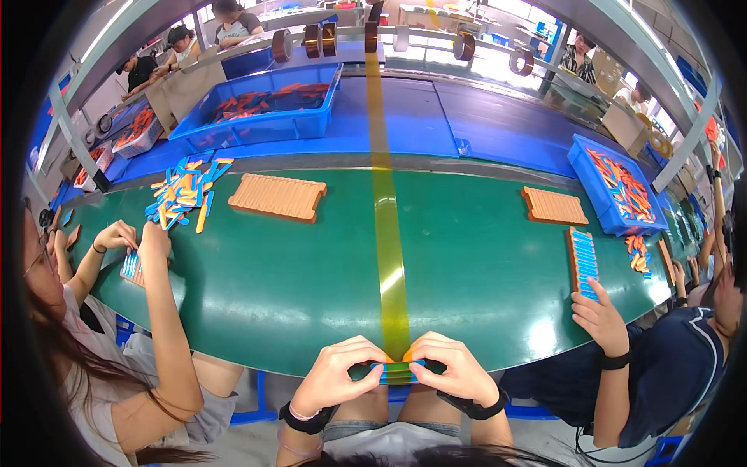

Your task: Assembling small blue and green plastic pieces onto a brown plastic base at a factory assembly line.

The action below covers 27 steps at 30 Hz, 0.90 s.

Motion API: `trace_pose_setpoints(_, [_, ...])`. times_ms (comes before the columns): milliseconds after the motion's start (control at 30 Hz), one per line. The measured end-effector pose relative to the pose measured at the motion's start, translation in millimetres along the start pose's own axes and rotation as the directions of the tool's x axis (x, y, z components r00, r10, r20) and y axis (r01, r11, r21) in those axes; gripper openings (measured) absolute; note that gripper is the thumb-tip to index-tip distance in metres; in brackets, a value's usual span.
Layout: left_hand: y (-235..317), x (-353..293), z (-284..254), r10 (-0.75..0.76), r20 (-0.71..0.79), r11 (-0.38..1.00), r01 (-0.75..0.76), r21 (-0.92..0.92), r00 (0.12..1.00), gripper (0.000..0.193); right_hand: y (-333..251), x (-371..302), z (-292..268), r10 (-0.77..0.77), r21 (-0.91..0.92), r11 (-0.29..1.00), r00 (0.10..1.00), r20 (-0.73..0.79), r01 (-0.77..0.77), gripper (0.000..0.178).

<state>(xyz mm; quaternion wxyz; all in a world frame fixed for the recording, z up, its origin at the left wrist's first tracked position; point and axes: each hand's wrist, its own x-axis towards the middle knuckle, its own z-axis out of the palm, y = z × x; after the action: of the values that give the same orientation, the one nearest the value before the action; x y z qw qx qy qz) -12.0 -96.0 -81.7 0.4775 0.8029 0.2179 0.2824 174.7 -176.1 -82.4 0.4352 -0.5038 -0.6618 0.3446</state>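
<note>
At the table's near edge, my left hand (342, 375) and my right hand (455, 372) face each other, thumbs and fingers pinched. Between them they grip the two ends of a small bundle of blue strips (381, 373); a little orange shows behind the fingers. Translucent yellow tape (387, 233) runs down from a roll (371, 37) on the overhead bar to my hands. Across the bundle's middle the tape looks greenish over the strips. My fingers hide most of the bundle, so I cannot tell how many pieces it has.
Ribbed orange trays lie at left (278, 197) and right (554, 205) on the green table (311, 272). Loose blue and orange strips (183, 194) are heaped at left. Blue bins (311, 124) (615, 187) hold more. Co-workers on both sides handle strip-filled trays (582, 261).
</note>
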Motion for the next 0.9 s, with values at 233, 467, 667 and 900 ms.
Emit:
trace_pose_setpoints(233, [-1,0,-1,0.006,-0.004,0.999,-0.006,-0.033,1.000,0.007,-6,3,9,0.048,-0.115,0.992,0.995,-0.092,-0.059,0.008])
trace_pose_setpoints(467, [-1,0,0,0.007,-0.032,1.000,-0.007,-0.014,0.999,0.006,-6,1,12,0.065,-0.193,0.977,0.990,-0.123,-0.088,0.015])
trace_pose_setpoints(667, [2,-1,0,-0.023,-0.044,0.999,0.021,-0.043,0.999,0.006,-10,-59,-7,-0.075,-0.327,0.907,0.666,-0.743,-0.264,0.029])
trace_pose_setpoints(900, [2,-2,-2,-0.004,-0.038,0.998,0.002,-0.055,0.999,0.007,15,-73,-90,0.175,-0.347,0.774,0.705,-0.687,-0.530,0.114])
